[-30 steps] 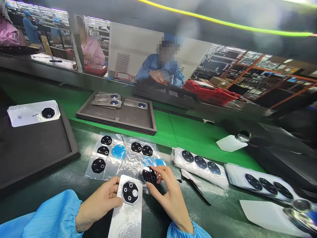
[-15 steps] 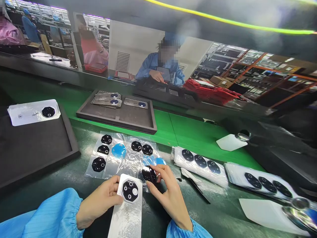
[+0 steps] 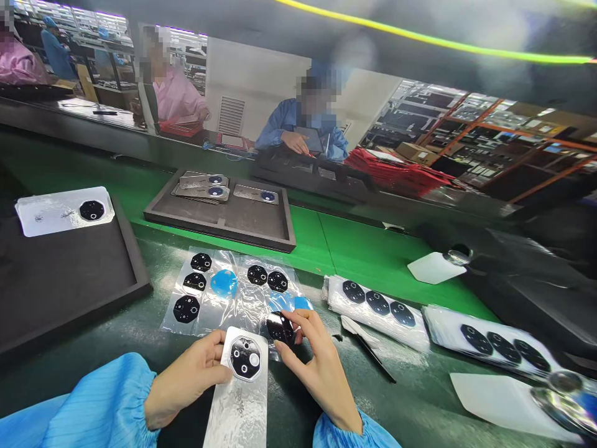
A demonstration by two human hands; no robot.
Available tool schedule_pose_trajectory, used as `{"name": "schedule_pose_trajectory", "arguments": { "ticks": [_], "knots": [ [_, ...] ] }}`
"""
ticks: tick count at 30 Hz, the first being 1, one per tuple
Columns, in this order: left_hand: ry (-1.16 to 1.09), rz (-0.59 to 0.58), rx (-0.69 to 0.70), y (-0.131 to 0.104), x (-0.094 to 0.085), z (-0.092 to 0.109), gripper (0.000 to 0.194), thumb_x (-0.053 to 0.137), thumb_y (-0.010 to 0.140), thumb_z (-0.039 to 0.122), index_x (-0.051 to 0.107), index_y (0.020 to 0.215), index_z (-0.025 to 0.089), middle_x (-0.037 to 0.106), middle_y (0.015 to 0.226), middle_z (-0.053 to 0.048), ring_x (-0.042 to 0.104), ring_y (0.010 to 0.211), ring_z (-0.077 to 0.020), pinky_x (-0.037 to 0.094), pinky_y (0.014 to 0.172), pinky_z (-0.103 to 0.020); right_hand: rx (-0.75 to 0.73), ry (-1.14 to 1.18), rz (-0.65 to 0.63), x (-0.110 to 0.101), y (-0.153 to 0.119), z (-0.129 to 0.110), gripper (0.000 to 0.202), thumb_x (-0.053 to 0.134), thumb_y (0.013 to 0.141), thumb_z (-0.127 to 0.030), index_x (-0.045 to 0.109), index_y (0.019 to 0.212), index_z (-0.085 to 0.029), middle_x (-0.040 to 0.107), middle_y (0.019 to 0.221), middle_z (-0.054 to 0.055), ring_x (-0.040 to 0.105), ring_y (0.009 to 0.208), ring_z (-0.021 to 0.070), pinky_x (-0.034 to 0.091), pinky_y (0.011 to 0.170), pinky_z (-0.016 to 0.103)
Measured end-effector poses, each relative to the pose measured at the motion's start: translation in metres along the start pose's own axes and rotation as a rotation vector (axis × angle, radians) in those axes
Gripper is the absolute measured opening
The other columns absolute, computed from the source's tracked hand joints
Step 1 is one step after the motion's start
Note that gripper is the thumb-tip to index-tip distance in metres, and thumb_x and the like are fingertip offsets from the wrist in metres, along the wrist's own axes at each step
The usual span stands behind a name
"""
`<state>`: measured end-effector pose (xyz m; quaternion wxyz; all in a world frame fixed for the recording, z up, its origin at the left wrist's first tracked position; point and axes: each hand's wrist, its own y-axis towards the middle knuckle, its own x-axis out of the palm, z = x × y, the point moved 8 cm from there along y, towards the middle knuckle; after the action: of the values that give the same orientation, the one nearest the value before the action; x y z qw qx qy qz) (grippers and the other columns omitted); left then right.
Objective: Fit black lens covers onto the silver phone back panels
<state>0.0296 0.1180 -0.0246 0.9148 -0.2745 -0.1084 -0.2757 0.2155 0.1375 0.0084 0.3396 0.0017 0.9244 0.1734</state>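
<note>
My left hand [image 3: 196, 376] grips the left edge of a silvery phone back cover [image 3: 240, 407], thumb on its face below the black octagonal camera area [image 3: 245, 358] with its ringed holes. Just right of the cover, my right hand [image 3: 314, 364] pinches a glossy black camera lens cover [image 3: 280, 326] by its edge between thumb and fingers. Behind both hands lies a clear plastic sheet [image 3: 217, 320] bearing several more black lens covers [image 3: 186, 309] and a blue round sticker [image 3: 224, 284]. The lower end of the phone back cover runs out of view.
A dark tray [image 3: 69, 298] at left holds phone covers [image 3: 63, 211]; another tray [image 3: 219, 224] stands behind. To the right lie bagged lens covers [image 3: 377, 303], black tweezers [image 3: 375, 358] and a white plate with a metal cap [image 3: 504, 398]. A person in blue [image 3: 303, 124] sits opposite.
Both hands and the pieces they hold are almost unmoved. Across the bench, the person in pink appears more clearly, with an arm forward.
</note>
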Motion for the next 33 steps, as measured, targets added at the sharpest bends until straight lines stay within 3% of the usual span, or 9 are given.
{"name": "schedule_pose_trajectory", "arguments": {
  "ticks": [7,11,16,19,26,33],
  "knots": [
    [-0.015,-0.009,-0.001,-0.002,0.002,0.002,0.045,0.062,0.074,0.014,0.054,0.119,0.018,0.070,0.111,-0.006,0.065,0.099,-0.0220,0.043,0.090,-0.035,-0.009,0.001,0.007,-0.001,0.000,-0.001,0.034,0.061,0.088,-0.025,0.057,0.122,-0.024,0.053,0.104,0.005,0.054,0.073,0.0159,0.052,0.073,0.033],
    [0.011,-0.031,0.009,-0.002,0.005,0.004,0.041,0.060,0.079,0.014,0.053,0.119,0.018,0.070,0.106,-0.006,0.065,0.094,-0.0207,0.044,0.085,-0.034,-0.052,0.025,0.019,-0.006,-0.004,-0.016,0.036,0.061,0.089,-0.024,0.054,0.125,-0.026,0.052,0.107,0.005,0.055,0.078,0.0165,0.052,0.073,0.032],
    [-0.008,-0.060,0.050,-0.002,0.005,0.003,0.040,0.061,0.081,0.017,0.051,0.120,0.019,0.070,0.098,-0.004,0.065,0.088,-0.0198,0.043,0.078,-0.031,-0.170,0.058,-0.128,0.010,-0.014,-0.047,0.046,0.062,0.085,-0.018,0.051,0.129,-0.026,0.052,0.114,0.008,0.057,0.103,0.0223,0.053,0.085,0.033],
    [-0.007,-0.060,0.048,-0.002,0.005,0.002,0.041,0.061,0.081,0.018,0.050,0.120,0.020,0.069,0.095,-0.002,0.063,0.085,-0.0186,0.042,0.076,-0.030,-0.212,0.053,-0.175,0.019,-0.018,-0.056,0.051,0.060,0.081,-0.012,0.050,0.130,-0.025,0.052,0.112,0.008,0.057,0.102,0.0225,0.054,0.085,0.034],
    [0.020,-0.063,0.058,-0.002,0.006,0.002,0.035,0.061,0.080,0.019,0.051,0.114,0.018,0.065,0.086,0.000,0.057,0.078,-0.0154,0.038,0.072,-0.028,-0.216,0.040,-0.199,0.027,-0.019,-0.057,0.057,0.060,0.076,-0.008,0.050,0.129,-0.025,0.053,0.107,0.008,0.058,0.095,0.0224,0.055,0.078,0.034],
    [0.036,-0.066,0.063,-0.002,0.007,0.001,0.033,0.063,0.081,0.021,0.050,0.112,0.020,0.061,0.081,0.002,0.056,0.079,-0.0153,0.037,0.071,-0.027,-0.215,0.047,-0.223,0.032,-0.020,-0.056,0.060,0.062,0.075,-0.007,0.048,0.130,-0.025,0.052,0.109,0.008,0.056,0.097,0.0232,0.053,0.080,0.036]
  ]
}}
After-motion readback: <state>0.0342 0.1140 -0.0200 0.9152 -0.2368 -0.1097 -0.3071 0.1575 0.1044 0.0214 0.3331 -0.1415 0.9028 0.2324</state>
